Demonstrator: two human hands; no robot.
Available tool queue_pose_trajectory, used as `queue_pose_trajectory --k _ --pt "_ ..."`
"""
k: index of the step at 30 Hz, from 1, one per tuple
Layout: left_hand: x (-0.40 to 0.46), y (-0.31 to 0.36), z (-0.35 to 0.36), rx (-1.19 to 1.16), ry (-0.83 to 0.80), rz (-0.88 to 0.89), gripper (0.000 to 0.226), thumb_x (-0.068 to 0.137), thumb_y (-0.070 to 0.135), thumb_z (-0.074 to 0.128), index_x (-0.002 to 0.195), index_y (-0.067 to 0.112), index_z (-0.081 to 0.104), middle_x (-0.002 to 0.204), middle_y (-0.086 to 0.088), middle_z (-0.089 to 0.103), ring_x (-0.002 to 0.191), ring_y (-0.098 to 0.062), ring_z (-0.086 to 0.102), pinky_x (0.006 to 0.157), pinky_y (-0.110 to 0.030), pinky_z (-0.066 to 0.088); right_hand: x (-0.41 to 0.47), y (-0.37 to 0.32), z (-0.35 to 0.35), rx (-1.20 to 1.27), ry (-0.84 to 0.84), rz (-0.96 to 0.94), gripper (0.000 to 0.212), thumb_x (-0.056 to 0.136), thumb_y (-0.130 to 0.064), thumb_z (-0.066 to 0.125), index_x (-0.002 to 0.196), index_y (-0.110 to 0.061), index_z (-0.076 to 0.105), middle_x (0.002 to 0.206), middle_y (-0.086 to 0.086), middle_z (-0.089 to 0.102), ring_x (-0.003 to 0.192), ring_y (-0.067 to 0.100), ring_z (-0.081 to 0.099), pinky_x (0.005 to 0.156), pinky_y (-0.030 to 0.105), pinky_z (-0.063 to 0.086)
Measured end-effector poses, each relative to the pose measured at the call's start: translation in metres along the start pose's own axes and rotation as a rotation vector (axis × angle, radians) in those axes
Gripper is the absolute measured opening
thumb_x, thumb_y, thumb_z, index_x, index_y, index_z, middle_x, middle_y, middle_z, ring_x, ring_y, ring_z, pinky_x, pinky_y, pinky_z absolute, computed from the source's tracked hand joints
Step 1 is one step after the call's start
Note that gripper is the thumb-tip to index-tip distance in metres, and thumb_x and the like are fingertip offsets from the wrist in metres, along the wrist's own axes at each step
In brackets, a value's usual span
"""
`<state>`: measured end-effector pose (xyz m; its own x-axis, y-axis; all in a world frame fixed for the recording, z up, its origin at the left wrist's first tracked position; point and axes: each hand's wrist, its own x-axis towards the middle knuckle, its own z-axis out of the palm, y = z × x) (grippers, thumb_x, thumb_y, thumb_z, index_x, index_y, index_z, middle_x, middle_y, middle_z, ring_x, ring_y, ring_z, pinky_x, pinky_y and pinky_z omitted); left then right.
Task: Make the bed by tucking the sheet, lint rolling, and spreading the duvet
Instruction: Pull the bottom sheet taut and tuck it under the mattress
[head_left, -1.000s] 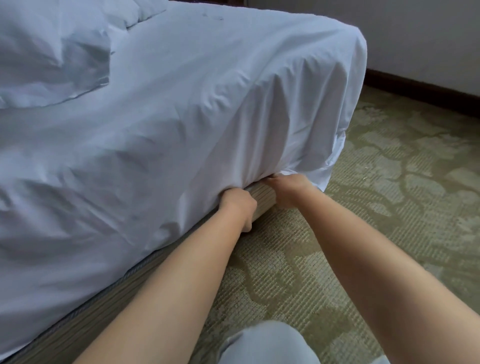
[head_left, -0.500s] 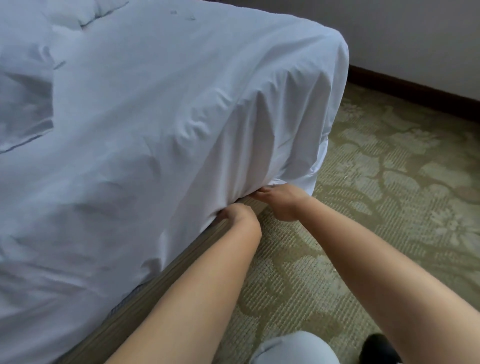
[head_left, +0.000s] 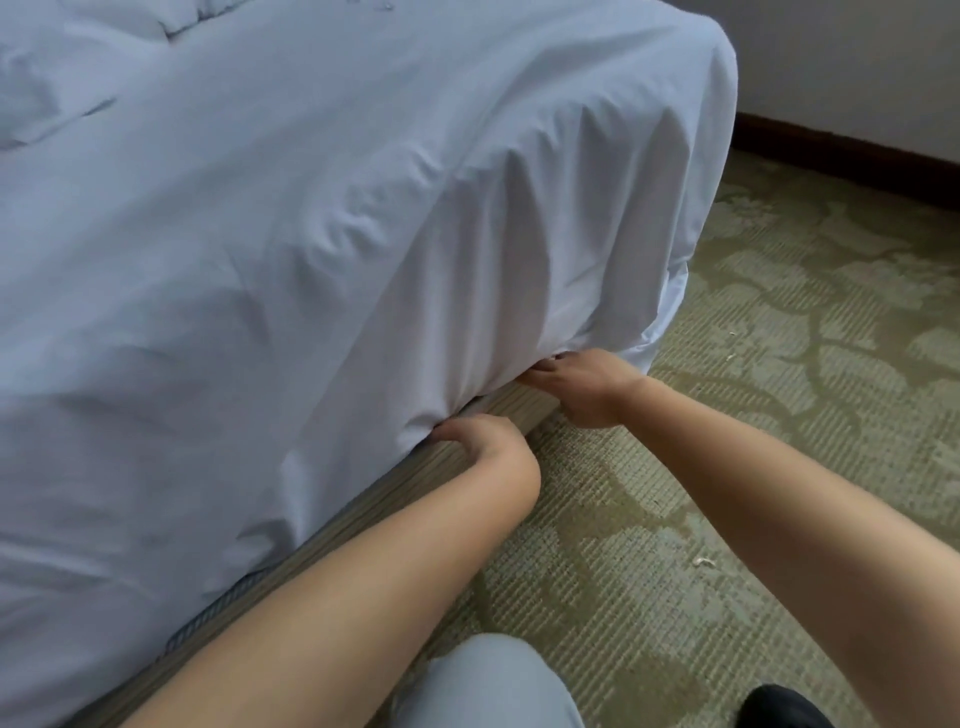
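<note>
Left hand (head_left: 480, 441) and right hand (head_left: 582, 382) are pushing curled fingers under the white sheet (head_left: 363, 234)'s edge above the striped bed base (head_left: 363, 512); patterned green carpet (head_left: 727, 467) is lying alongside.

White sheet (head_left: 363, 208); olive floral-patterned carpet (head_left: 779, 415).

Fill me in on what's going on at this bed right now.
A person is crouched beside the bed, tucking the white sheet in near the corner. The left hand and the right hand are both at the sheet's lower edge, fingers pushed in where the cloth meets the striped bed base. Further along the side the sheet hangs loose over the base. A bunched duvet lies on top.
</note>
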<state>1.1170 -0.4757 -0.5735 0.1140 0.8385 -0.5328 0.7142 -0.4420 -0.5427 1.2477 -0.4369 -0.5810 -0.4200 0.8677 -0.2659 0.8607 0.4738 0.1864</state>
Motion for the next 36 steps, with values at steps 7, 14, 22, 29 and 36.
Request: queue_pose_trajectory --k 7,14,22,29,36 --pt "0.009 0.017 -0.011 -0.246 0.218 -0.098 0.045 0.096 0.017 0.041 0.139 0.001 0.040 0.140 -0.036 0.033 0.125 -0.048 0.039 0.103 -0.051 0.036 0.000 0.019 0.037 -0.094 0.399 -0.164 0.080 0.056 -0.014 0.074 0.134 -0.017 0.054 0.127 0.004 0.062 0.072 0.028 0.067 0.052 0.031 0.054" --pt "0.012 0.021 -0.008 -0.366 0.373 0.063 0.047 0.084 0.024 0.057 0.128 0.007 0.052 0.143 -0.029 0.027 0.131 -0.041 0.028 0.110 -0.043 0.025 -0.001 0.034 0.061 0.587 0.362 0.750 0.055 0.092 -0.028 0.041 0.146 -0.029 0.028 0.144 0.007 0.039 0.106 0.036 0.057 0.076 0.040 0.044" --pt "0.038 0.047 -0.008 -0.242 0.410 -0.038 0.071 0.088 0.045 0.056 0.141 0.000 0.039 0.148 -0.035 0.016 0.136 -0.044 0.021 0.111 -0.048 0.020 0.030 -0.004 0.044 1.305 0.628 1.106 0.038 0.090 -0.015 0.053 0.125 -0.006 0.043 0.138 0.015 0.027 0.099 0.031 0.052 0.088 0.034 0.041" --pt "0.042 0.054 0.000 -0.246 0.445 -0.083 0.082 0.088 0.047 0.056 0.146 -0.003 0.026 0.152 -0.034 0.007 0.141 -0.047 0.012 0.116 -0.053 0.007 0.032 -0.003 0.028 2.452 0.691 1.168 0.008 0.087 -0.014 0.059 0.094 -0.011 0.056 0.079 0.003 0.056 0.052 0.007 0.061 0.050 0.022 0.051" --pt "0.031 0.036 0.015 -0.390 0.749 0.062 0.055 0.077 0.033 0.066 0.121 0.001 0.058 0.144 -0.033 0.034 0.135 -0.043 0.034 0.113 -0.047 0.025 0.025 0.010 0.029 2.218 0.860 0.887 0.019 0.089 0.000 0.054 0.090 -0.014 0.066 0.084 -0.002 0.065 0.100 0.023 0.062 0.096 0.036 0.050"
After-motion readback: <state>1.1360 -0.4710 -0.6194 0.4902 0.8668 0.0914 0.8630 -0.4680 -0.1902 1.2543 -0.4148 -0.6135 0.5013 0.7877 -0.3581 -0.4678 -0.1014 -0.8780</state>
